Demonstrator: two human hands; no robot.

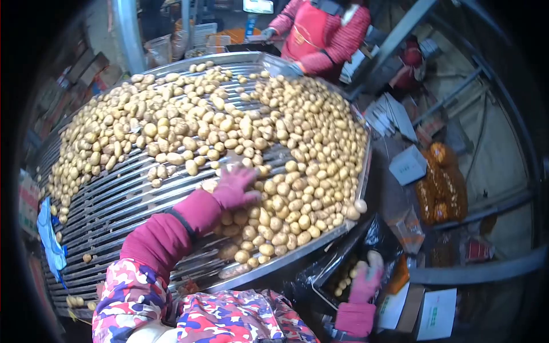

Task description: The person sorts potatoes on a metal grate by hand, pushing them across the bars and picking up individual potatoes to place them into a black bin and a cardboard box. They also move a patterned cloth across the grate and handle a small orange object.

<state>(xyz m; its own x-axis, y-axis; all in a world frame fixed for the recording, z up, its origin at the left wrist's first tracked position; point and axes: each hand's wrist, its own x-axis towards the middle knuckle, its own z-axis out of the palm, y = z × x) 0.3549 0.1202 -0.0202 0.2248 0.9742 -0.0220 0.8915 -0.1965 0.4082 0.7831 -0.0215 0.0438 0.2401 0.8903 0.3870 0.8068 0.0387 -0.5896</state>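
Note:
My left hand (235,186), in a pink glove, reaches over the slatted metal sorting table (114,197). Its fingers are spread and touch the near edge of a heap of potatoes (286,203). Lower right, my right hand (366,280), also gloved in pink with paler fingertips, is over a crate (326,288) lined with black plastic. Small potatoes (343,281) lie in that crate beside the hand. The right fingers look stretched out and apart, with no potato visible between them.
A raised metal rim (297,251) borders the table. Across it stands a co-worker (320,34) in a red apron. At right are filled net sacks (440,188), a white box (408,166) and a metal rail (486,266). A blue bag (50,237) hangs at left.

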